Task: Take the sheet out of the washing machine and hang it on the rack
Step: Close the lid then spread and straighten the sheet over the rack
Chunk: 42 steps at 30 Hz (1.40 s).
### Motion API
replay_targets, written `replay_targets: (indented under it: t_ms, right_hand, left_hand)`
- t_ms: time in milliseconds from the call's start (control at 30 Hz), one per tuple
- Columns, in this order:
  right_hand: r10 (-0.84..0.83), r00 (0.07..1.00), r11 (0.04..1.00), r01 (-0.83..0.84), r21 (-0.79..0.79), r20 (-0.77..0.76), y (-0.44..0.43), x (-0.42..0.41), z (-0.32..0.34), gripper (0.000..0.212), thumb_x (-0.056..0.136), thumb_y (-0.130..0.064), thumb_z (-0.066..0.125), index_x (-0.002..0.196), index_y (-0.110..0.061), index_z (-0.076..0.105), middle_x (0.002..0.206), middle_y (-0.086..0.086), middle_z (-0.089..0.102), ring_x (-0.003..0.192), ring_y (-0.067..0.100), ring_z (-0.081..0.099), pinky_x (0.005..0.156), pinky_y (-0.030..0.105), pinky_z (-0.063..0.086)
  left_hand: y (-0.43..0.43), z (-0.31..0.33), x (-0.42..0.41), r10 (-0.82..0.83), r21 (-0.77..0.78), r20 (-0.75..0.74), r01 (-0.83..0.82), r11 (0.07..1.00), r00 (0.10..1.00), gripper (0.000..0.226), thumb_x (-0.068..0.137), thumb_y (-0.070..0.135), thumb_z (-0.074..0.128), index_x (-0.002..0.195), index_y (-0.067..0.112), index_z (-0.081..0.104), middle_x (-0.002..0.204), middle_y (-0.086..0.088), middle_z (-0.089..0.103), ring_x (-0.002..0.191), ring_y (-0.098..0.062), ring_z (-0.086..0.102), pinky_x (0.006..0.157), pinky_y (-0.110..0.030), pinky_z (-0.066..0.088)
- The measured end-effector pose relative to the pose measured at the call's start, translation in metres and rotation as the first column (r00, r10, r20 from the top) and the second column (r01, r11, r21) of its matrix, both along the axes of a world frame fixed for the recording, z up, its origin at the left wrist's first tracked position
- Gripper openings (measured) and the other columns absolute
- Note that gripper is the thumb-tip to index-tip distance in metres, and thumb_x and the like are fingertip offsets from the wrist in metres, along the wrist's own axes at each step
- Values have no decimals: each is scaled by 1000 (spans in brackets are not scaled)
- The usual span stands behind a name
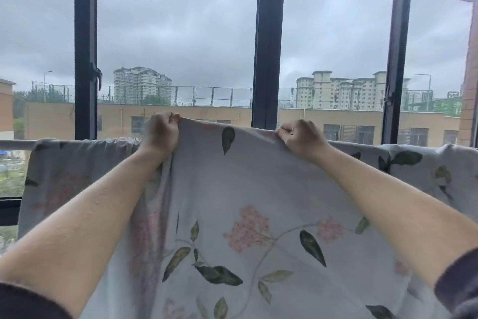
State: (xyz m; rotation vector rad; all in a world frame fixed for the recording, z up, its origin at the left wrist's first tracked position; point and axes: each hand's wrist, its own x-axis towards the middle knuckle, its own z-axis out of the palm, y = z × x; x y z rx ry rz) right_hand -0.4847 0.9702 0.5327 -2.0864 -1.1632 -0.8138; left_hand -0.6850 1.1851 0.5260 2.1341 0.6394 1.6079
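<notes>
A pale grey sheet [232,189] printed with pink flowers and dark green leaves hangs in front of me. Its left and right parts are draped over the white rail of the rack [15,143], which runs level across the window. My left hand [161,132] and my right hand [301,136] each pinch the sheet's top edge and hold the middle part a little above the rail. Both arms reach up and forward. Behind the cloth the rail is hidden, and the washing machine is out of view.
Right behind the rack is a large window with dark frame posts [267,42], a latch on the left post [95,75]. Outside are a tan building, tower blocks and a grey sky. A brick wall [469,91] stands at the right edge.
</notes>
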Motion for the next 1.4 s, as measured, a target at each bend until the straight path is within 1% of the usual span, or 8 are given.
replay_targets:
  t_ms: [100, 233, 467, 833, 967, 1100, 1300, 1400]
  right_hand:
    - [179, 980, 983, -182, -36, -86, 12, -11, 4, 18, 92, -34, 55, 96, -26, 71, 96, -3, 70, 91, 15, 60, 76, 26, 42]
    - [278, 958, 961, -276, 33, -72, 39, -34, 8, 11, 87, -28, 63, 85, -25, 73, 76, -11, 65, 80, 11, 60, 74, 25, 45]
    - [311, 944, 950, -311, 12, -112, 59, -55, 8, 10, 89, -26, 63, 85, -22, 71, 68, -21, 55, 71, 7, 56, 76, 29, 50]
    - [366, 924, 927, -373, -42, -113, 69, -68, 4, 12, 88, -28, 64, 86, -19, 72, 63, -20, 54, 65, 1, 52, 74, 29, 49]
    - [347, 929, 935, -353, -31, -130, 71, -69, 5, 21, 88, -37, 59, 80, -20, 70, 66, -13, 59, 68, 11, 56, 72, 33, 51]
    - [238, 971, 963, -236, -131, -4, 63, -56, 0, 18, 89, -40, 58, 86, -25, 67, 72, -17, 55, 83, 14, 59, 72, 29, 45]
    - [204, 974, 973, -213, 90, 98, 65, -39, -7, 24, 87, -25, 60, 64, -30, 56, 67, -15, 55, 74, 19, 59, 65, 28, 42]
    - [182, 978, 943, -204, 262, 105, 71, -46, 17, 16, 86, -19, 59, 72, -20, 68, 75, -11, 62, 76, 18, 60, 66, 28, 46]
  left_hand:
    - [13, 4, -4, -69, -129, 46, 75, 989, 997, 34, 99, 26, 46, 98, -1, 65, 104, -19, 66, 99, -32, 59, 81, -34, 43]
    - [18, 2, -8, -145, -166, 94, 159, 973, 985, 29, 92, 32, 58, 69, 15, 59, 66, -2, 58, 72, -20, 51, 68, -30, 39]
    - [12, 0, -8, -174, -63, 21, 175, 983, 985, 27, 86, 31, 66, 80, 5, 64, 78, -8, 64, 76, -22, 56, 73, -39, 49]
    - [14, -1, -11, -172, -57, 7, 172, 983, 985, 24, 89, 29, 63, 85, 6, 67, 80, -4, 65, 77, -18, 55, 72, -30, 44]
    - [14, -1, -11, -168, -69, 18, 169, 983, 986, 23, 89, 29, 63, 82, 7, 66, 75, -2, 61, 71, -14, 51, 65, -26, 40]
    - [17, 0, -10, -151, -133, 76, 160, 978, 986, 21, 91, 30, 60, 80, 12, 63, 69, 3, 56, 68, -13, 49, 62, -24, 39]
    - [17, 6, -8, -190, -219, 26, 191, 957, 981, 23, 92, 30, 59, 82, 11, 64, 76, -2, 59, 75, -17, 51, 72, -30, 45]
    - [14, 8, -8, -171, -217, -10, 165, 962, 985, 26, 91, 32, 60, 90, 7, 67, 82, -5, 63, 79, -19, 55, 80, -35, 49]
